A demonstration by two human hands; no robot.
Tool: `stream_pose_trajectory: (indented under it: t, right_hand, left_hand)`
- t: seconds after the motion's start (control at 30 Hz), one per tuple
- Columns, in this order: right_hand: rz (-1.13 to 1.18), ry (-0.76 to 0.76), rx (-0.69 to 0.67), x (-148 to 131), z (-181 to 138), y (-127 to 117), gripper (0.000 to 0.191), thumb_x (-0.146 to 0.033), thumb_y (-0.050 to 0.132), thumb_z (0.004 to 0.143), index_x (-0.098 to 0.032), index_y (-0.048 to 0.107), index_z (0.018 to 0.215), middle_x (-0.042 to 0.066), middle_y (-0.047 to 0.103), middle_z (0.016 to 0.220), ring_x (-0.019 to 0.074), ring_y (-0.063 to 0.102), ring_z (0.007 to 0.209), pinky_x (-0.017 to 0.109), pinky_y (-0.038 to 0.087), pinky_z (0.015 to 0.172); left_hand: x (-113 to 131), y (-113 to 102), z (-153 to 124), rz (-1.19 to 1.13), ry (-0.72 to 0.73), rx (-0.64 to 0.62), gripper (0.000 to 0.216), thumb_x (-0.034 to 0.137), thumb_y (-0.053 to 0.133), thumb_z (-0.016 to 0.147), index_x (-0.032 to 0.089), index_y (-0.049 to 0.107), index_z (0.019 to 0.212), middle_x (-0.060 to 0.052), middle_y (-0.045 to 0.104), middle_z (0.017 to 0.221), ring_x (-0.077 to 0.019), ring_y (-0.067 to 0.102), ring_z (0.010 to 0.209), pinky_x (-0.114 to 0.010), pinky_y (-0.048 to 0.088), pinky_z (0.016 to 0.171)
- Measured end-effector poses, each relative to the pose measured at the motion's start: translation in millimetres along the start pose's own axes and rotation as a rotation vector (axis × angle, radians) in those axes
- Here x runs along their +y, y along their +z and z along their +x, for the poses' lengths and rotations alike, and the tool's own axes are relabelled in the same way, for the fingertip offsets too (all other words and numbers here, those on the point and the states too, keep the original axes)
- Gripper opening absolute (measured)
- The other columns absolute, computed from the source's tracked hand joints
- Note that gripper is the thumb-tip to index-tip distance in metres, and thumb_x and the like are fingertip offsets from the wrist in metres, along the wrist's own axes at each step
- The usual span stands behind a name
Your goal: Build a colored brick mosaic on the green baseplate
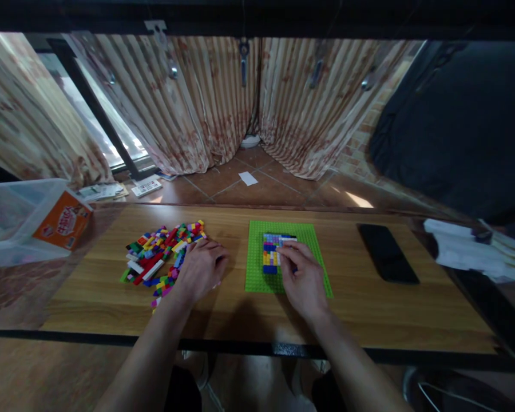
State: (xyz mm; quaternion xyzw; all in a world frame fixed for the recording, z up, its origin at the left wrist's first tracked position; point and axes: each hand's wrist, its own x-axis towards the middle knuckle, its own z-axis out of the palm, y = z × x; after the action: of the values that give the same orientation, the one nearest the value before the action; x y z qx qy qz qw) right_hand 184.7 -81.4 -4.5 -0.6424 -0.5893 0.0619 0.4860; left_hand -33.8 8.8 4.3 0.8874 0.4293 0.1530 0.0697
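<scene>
My left hand [201, 266] rests on the table against the right side of a pile of loose toy building bricks [161, 249]. Its fingers are loosely bent, with a gap to the thumb, and I see nothing held in them. On a green studded baseplate [255, 280] stands a low block of joined bricks [270, 269] in dark blue, yellow, lilac, white and other colours. My right hand [302, 277] is over the right side of this block, thumb and fingertips pinched together at its bricks. The fingers cover part of the block, and whatever they pinch is hidden.
A black phone [387, 253] lies on the wooden table [227, 220] to the right of the baseplate. Beyond the left end stands a clear plastic bin [21, 229] with an orange label. Papers [476, 249] and another dark flat object [493, 309] are past the right edge.
</scene>
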Motion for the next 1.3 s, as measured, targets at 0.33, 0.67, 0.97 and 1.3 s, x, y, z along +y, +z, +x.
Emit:
stream_pose_trajectory:
  t: [0.33, 0.67, 0.97, 1.3]
  right_hand:
    - [0.019, 0.007, 0.04, 10, 6, -9, 0.023, -0.016, 0.05, 0.089, -0.019, 0.072, 0.093, 0.01, 0.068, 0.105, 0.0193, 0.066, 0.096, 0.037, 0.055, 0.087]
    - [0.043, 0.025, 0.067, 14, 10, -13, 0.025, -0.016, 0.048, 0.09, -0.019, 0.072, 0.095, 0.009, 0.069, 0.102, 0.019, 0.066, 0.094, 0.034, 0.054, 0.083]
    - [0.023, 0.087, 0.054, 14, 13, -18, 0.026, -0.021, 0.046, 0.092, -0.02, 0.072, 0.094, 0.009, 0.07, 0.101, 0.0194, 0.066, 0.093, 0.033, 0.054, 0.082]
    - [-0.096, 0.222, 0.054, 24, 17, -24, 0.025, -0.024, 0.049, 0.085, -0.017, 0.072, 0.093, 0.011, 0.07, 0.097, 0.022, 0.065, 0.086, 0.038, 0.053, 0.081]
  left_hand:
    - [2, 6, 5, -0.027, 0.037, 0.058, 0.018, 0.019, 0.054, 0.089, 0.021, 0.07, 0.081, -0.005, 0.073, 0.089, -0.0235, 0.064, 0.091, -0.042, 0.045, 0.091]
    - [45, 29, 14, -0.528, -0.086, 0.094, 0.014, 0.019, 0.054, 0.088, 0.021, 0.068, 0.092, -0.003, 0.072, 0.092, -0.0162, 0.068, 0.084, -0.029, 0.052, 0.078]
    - [61, 38, 20, -0.491, -0.136, 0.084, 0.007, 0.015, 0.056, 0.084, 0.019, 0.059, 0.088, -0.002, 0.07, 0.084, -0.0172, 0.069, 0.08, -0.029, 0.053, 0.073]
    - [64, 37, 22, -0.403, -0.068, 0.065, 0.013, 0.012, 0.053, 0.086, 0.02, 0.063, 0.084, -0.002, 0.067, 0.086, -0.015, 0.065, 0.077, -0.026, 0.05, 0.068]
